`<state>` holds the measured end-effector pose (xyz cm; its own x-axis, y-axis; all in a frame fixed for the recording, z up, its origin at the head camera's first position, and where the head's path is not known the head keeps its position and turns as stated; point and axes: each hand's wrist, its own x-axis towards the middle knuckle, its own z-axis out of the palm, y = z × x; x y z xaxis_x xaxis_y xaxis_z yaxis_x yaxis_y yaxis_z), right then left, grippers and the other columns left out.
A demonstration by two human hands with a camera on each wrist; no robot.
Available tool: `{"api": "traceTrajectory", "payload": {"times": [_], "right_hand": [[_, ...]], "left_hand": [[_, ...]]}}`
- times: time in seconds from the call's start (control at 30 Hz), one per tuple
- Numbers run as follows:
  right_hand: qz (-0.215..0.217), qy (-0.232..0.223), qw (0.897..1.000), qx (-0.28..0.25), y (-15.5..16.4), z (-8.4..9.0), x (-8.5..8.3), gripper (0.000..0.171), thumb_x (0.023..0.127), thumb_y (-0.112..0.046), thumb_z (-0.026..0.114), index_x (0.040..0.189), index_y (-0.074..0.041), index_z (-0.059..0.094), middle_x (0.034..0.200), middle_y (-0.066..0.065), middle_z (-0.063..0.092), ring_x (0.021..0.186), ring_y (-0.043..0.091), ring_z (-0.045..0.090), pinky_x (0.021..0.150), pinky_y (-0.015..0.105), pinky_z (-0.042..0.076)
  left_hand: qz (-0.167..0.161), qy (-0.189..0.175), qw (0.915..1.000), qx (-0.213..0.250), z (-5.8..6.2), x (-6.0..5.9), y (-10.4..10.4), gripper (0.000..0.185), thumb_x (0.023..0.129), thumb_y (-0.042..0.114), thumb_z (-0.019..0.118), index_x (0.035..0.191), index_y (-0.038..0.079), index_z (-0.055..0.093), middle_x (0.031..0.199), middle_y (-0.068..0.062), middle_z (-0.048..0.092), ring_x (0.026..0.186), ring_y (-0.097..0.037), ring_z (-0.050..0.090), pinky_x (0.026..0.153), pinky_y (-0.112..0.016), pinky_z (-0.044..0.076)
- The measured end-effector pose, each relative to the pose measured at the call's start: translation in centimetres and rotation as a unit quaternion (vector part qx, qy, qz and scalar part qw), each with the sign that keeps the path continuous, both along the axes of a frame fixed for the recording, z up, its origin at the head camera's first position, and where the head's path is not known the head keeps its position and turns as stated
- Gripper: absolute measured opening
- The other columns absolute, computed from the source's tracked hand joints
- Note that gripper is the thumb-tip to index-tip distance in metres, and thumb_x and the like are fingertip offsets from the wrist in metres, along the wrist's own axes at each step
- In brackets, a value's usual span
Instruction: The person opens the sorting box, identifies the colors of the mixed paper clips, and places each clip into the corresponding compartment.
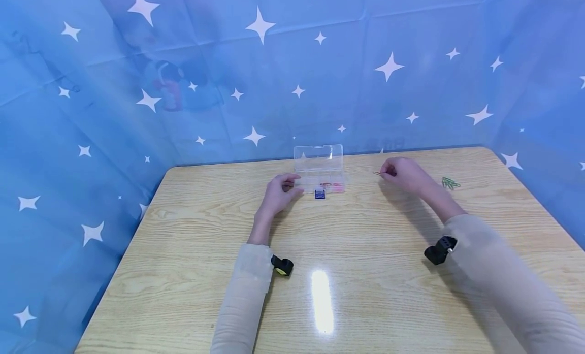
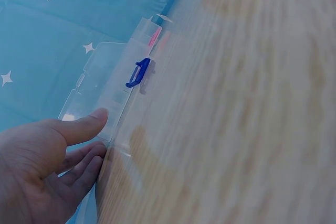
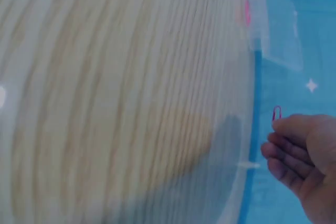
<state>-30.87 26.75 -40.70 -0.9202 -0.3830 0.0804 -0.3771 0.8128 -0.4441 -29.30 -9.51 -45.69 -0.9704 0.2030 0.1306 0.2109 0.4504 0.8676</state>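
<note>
A clear plastic compartment box (image 1: 315, 180) lies on the table with its lid (image 1: 318, 158) raised at the back. My left hand (image 1: 278, 194) holds the box's left end, its thumb (image 2: 86, 128) at the front corner and fingers at the side. Pinched between thumb and fingertips of my right hand (image 1: 404, 173) is a red paper clip (image 3: 276, 113), to the right of the box. Inside the box's right part lie red paper clips (image 1: 325, 184) and something pink (image 1: 337, 185). A blue latch-like piece (image 2: 138, 73) sits at the box's front edge.
Several green paper clips (image 1: 450, 183) lie on the wooden table (image 1: 183, 272) beyond my right forearm. A blue curtain (image 1: 219, 59) with white stars hangs along the table's back edge. Black wrist cameras (image 1: 282, 265) are strapped to both sleeves.
</note>
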Motion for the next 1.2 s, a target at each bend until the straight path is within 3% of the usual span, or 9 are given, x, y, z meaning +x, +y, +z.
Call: {"api": "traceTrajectory", "payload": {"times": [0.83, 1.2], "right_hand": [[0.069, 0.028, 0.997, -0.024, -8.3, 0.2, -0.6, 0.01, 0.097, 0.001, 0.061, 0.097, 0.005, 0.069, 0.086, 0.013, 0.068, 0.072, 0.021, 0.06, 0.066, 0.036, 0.054], [0.085, 0.013, 0.996, -0.035, -10.9, 0.1, -0.7, 0.008, 0.095, 0.001, 0.063, 0.097, 0.005, 0.07, 0.087, 0.013, 0.07, 0.075, 0.021, 0.065, 0.07, 0.034, 0.059]], "left_hand": [[0.004, -0.007, 1.0, -0.005, 0.0, 0.0, 0.0, 0.039, 0.093, 0.012, 0.075, 0.131, 0.004, 0.066, 0.126, -0.017, 0.061, 0.115, -0.029, 0.06, 0.101, -0.037, 0.051], [0.003, -0.006, 1.0, 0.0, 0.0, -0.1, 0.0, 0.039, 0.093, 0.012, 0.075, 0.131, 0.004, 0.066, 0.128, -0.017, 0.06, 0.116, -0.029, 0.06, 0.101, -0.036, 0.051]]}}
